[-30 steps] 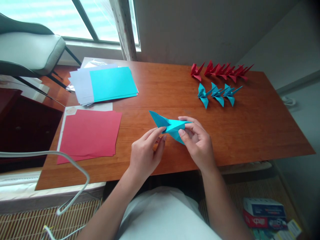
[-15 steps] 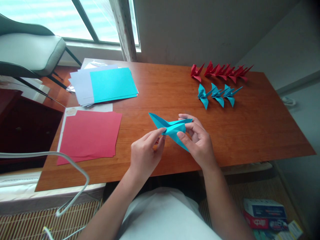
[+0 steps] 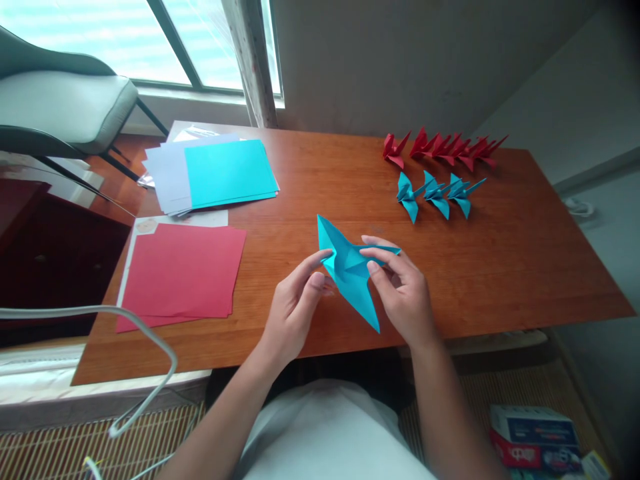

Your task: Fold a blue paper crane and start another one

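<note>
A blue origami crane (image 3: 350,267), its wings spread wide, is held over the front part of the table between my two hands. My left hand (image 3: 296,303) has its index fingertip on the crane's left end; the thumb stands apart from the paper, lower down. At the other end, my right hand (image 3: 400,283) pinches the crane, thumb in front and fingers over the narrow right-hand point. Those fingers partly cover that point. One wing points up and away, the other down toward me.
Behind, on the wooden table (image 3: 310,180), stand a row of red paper cranes (image 3: 440,147) and three blue cranes (image 3: 434,195). Red sheets (image 3: 183,270) lie at the left, with blue sheets (image 3: 230,173) on white paper beyond. A white cable (image 3: 150,327) arcs across the lower left.
The crane has been turned and opened out, so its wings now spread flatter and more of its inner face shows. My left thumb has come off the paper.
</note>
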Available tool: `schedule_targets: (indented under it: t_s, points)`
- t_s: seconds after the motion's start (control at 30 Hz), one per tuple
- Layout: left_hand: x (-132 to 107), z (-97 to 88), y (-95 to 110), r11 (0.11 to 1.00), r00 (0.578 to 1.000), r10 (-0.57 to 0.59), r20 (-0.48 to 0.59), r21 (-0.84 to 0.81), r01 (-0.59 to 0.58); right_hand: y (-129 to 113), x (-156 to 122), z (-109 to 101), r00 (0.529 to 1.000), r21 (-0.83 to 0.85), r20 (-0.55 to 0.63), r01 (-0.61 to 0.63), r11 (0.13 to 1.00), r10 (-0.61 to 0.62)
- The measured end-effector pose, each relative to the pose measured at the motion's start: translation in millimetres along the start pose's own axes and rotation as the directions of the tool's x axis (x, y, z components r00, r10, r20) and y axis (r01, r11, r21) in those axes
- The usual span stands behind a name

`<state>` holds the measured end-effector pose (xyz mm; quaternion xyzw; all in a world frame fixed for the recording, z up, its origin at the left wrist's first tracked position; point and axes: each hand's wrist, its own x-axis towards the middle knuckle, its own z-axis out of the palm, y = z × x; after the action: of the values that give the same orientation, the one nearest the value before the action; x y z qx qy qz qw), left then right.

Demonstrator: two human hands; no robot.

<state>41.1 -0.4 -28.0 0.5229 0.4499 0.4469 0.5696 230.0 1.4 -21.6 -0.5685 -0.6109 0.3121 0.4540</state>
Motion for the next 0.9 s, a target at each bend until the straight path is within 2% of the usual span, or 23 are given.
schedule_targets:
  t_s: [0.1,0.27,0.47,0.53,0.73,0.9]
  points:
    - [0,2.1,1,0.999,1.0,0.001,0.025,-0.035,0.0,1,-1,4,0.997,-0.079,-0.053,0.048,0.996,-0.053]
    - [-2,5.8,-5,0.998,1.0,-0.004,-0.024,0.057,0.005,0,-3,7,0.987,-0.178,-0.105,0.105,0.978,-0.125]
    - [-5,-1.0,-9,0.945,0.981,0.118,-0.156,0.321,-0.063,-2,-1,5,0.969,-0.301,-0.123,0.17,0.938,-0.215]
    - [-6,-2.3,-7,0.924,0.974,0.15,-0.17,0.374,-0.077,-3,0,5,0.963,-0.334,-0.117,0.193,0.922,-0.244]
    - [-6,-4.1,-1,0.947,0.985,0.092,-0.145,0.319,-0.042,-5,-1,6,0.949,-0.383,-0.112,0.233,0.894,-0.295]
    - [-5,-6.9,0,0.962,0.989,0.06,-0.135,0.273,-0.021,-5,-1,5,0.951,-0.389,-0.116,0.221,0.894,-0.285]
